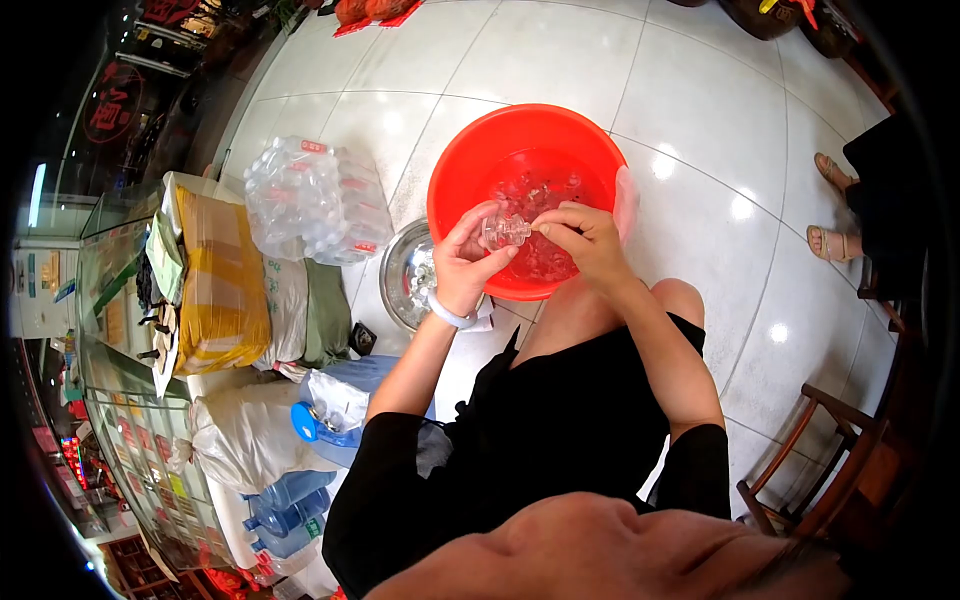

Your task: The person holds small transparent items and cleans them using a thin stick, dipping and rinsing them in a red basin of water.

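Over a red basin [470,150] holding liquid and small pieces, my left hand [470,255] is wrapped round a small clear glass-like container [506,232]. A pale bracelet circles the left wrist. My right hand [590,240] is closed in a pinch at the container's right end; whatever lies between its fingertips is too small to make out. Beside the basin, at its lower left, a metal bowl [393,283] holds small pale and shiny items, partly hidden behind my left hand. Something pale and translucent [627,203] hangs on the basin's right rim.
Wrapped clear bottles [320,200] stand left of the basin, near a taped carton [225,280] and a glass case [130,400]. A blue container [350,395] is by my left arm. Another person's sandaled feet [835,243] and a wooden chair [815,460] are at right.
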